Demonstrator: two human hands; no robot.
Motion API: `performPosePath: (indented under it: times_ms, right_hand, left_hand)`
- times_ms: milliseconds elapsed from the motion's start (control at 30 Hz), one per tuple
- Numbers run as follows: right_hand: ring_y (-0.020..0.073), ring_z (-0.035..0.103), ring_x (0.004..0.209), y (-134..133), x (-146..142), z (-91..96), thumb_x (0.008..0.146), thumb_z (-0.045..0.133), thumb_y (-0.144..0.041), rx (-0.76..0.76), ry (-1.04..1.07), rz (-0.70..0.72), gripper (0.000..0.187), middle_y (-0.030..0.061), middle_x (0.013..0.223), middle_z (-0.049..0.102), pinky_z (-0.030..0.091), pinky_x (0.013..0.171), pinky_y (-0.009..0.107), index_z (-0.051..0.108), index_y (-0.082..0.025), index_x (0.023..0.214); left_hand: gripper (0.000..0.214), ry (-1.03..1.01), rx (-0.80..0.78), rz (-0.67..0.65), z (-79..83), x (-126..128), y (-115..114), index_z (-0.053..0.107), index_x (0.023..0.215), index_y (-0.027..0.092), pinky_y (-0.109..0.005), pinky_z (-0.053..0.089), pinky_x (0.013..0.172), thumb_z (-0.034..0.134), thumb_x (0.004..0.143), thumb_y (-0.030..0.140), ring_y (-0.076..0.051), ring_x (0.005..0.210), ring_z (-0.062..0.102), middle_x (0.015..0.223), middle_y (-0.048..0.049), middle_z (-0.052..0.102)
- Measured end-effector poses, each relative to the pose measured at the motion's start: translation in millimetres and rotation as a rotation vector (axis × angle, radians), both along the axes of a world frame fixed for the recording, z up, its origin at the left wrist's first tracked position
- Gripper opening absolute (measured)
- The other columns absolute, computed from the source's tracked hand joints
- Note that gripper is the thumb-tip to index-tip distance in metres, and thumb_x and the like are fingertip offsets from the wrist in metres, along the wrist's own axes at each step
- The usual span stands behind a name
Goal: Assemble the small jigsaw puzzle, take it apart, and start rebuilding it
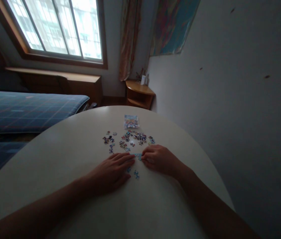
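A short strip of joined light-blue jigsaw pieces (137,155) lies on the white table between my hands. My left hand (114,168) rests flat with its fingers stretched out, the fingertips touching the strip's left end and covering part of it. At the other end, my right hand (157,159) has its fingers pinched together on a blue jigsaw piece (140,158). Just below the strip lies a loose blue piece (136,174), and another blue piece (129,169) shows beside my left fingers. Beyond my hands is a loose pile of mixed jigsaw pieces (133,135).
More jigsaw pieces (109,138) are scattered left of the pile. A small printed picture packet (131,121) lies at the back of the round white table (80,132). A bed (26,109) stands to the left, a wooden corner shelf (140,88) behind, a wall (242,109) at right.
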State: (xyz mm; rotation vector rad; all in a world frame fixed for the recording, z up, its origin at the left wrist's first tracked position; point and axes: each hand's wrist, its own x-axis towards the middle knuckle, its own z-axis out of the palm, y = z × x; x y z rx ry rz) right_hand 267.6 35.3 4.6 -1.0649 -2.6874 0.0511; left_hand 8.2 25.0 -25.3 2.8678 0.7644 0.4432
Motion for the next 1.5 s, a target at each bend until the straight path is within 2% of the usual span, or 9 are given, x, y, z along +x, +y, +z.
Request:
performPosePath:
  times_ms: [133, 200, 367, 467, 733, 833, 1033, 1233, 1500]
  right_hand:
    - [0.0195, 0.069, 0.087, -2.5, 1.6, 6.0, 0.088, 0.062, -0.026, -0.001, -0.034, -0.003, 0.013, 0.0038, 0.099, 0.075, 0.049, 0.085, 0.034, 0.075, -0.023, 0.092]
    - [0.0193, 0.069, 0.089, 0.8, 9.5, 6.5, 0.089, 0.062, -0.025, -0.01, 0.031, -0.067, 0.015, 0.0036, 0.1, 0.076, 0.049, 0.086, 0.034, 0.075, -0.024, 0.096]
    - [0.0184, 0.067, 0.08, 17.6, 41.9, 4.1, 0.086, 0.062, -0.02, 0.019, 0.214, -0.47, 0.014, 0.0052, 0.092, 0.074, 0.05, 0.078, 0.033, 0.073, -0.021, 0.095]
    - [0.0176, 0.063, 0.076, 23.2, 53.1, 1.9, 0.086, 0.063, -0.023, -0.024, 0.247, -0.555, 0.012, 0.0051, 0.087, 0.071, 0.048, 0.074, 0.031, 0.073, -0.019, 0.09]
    - [0.013, 0.06, 0.069, 24.3, 54.2, -7.0, 0.086, 0.063, -0.029, -0.273, 0.271, -0.412, 0.018, 0.005, 0.096, 0.068, 0.048, 0.07, 0.028, 0.077, -0.024, 0.095]
    - [0.016, 0.062, 0.075, 28.4, 53.1, -13.3, 0.089, 0.06, -0.031, -0.213, 0.304, -0.449, 0.021, 0.0064, 0.094, 0.068, 0.05, 0.075, 0.03, 0.076, -0.022, 0.099]
    - [0.0236, 0.059, 0.108, 34.1, 49.0, -22.6, 0.093, 0.056, -0.031, -0.063, 0.278, -0.443, 0.028, 0.0106, 0.117, 0.067, 0.044, 0.1, 0.042, 0.073, -0.022, 0.113]
    - [0.0233, 0.063, 0.104, 35.1, 53.5, -20.7, 0.087, 0.063, -0.027, -0.074, 0.304, -0.453, 0.018, 0.008, 0.109, 0.073, 0.045, 0.098, 0.043, 0.075, -0.02, 0.098]
    - [0.0211, 0.067, 0.095, 33.2, 45.8, -22.2, 0.089, 0.06, -0.02, -0.051, 0.316, -0.419, 0.019, 0.0062, 0.099, 0.075, 0.051, 0.09, 0.037, 0.075, -0.023, 0.1]
  left_hand:
    - [0.047, 0.015, 0.004, 0.01, 0.3, -0.6, -0.2, 0.044, 0.142, 0.02, -0.047, 0.038, 0.112, 0.048, 0.096, 0.028, -0.027, 0.135, 0.045, 0.148, -0.0079, 0.048]
    - [0.046, 0.011, 0.009, 0.007, -0.2, -1.4, 0.2, 0.045, 0.141, 0.02, -0.047, 0.038, 0.112, 0.049, 0.096, 0.027, -0.027, 0.135, 0.044, 0.148, -0.0083, 0.048]
    - [0.045, -0.024, 0.013, 0.019, -0.3, -2.0, 0.2, 0.046, 0.138, 0.021, -0.047, 0.042, 0.109, 0.051, 0.094, 0.024, -0.027, 0.133, 0.046, 0.145, -0.0088, 0.049]
    - [0.04, -0.045, -0.002, 0.052, 1.1, -1.4, -0.8, 0.05, 0.133, 0.022, -0.045, 0.045, 0.106, 0.051, 0.093, 0.021, -0.025, 0.124, 0.052, 0.137, -0.0081, 0.055]
    - [0.037, -0.061, 0.032, 0.027, 1.5, -0.8, -0.7, 0.051, 0.13, 0.022, -0.046, 0.047, 0.103, 0.051, 0.093, 0.019, -0.025, 0.122, 0.053, 0.135, -0.0086, 0.057]
    - [0.03, -0.098, 0.05, -0.024, 0.7, -0.6, -0.2, 0.056, 0.122, 0.022, -0.043, 0.048, 0.099, 0.053, 0.092, 0.018, -0.023, 0.116, 0.056, 0.126, -0.0078, 0.061]
    - [0.017, -0.132, 0.09, -0.071, -1.2, 0.2, 0.6, 0.063, 0.106, 0.022, -0.037, 0.05, 0.086, 0.051, 0.096, 0.018, -0.019, 0.092, 0.06, 0.101, -0.0049, 0.066]
    - [0.017, -0.126, 0.096, -0.112, -0.2, 0.1, 0.5, 0.066, 0.1, 0.022, -0.033, 0.049, 0.082, 0.049, 0.096, 0.018, -0.017, 0.087, 0.061, 0.096, -0.0043, 0.067]
    - [0.016, -0.132, 0.098, -0.189, 2.0, 0.1, 0.5, 0.064, 0.101, 0.022, -0.029, 0.048, 0.081, 0.049, 0.098, 0.017, -0.016, 0.089, 0.064, 0.101, -0.0034, 0.07]
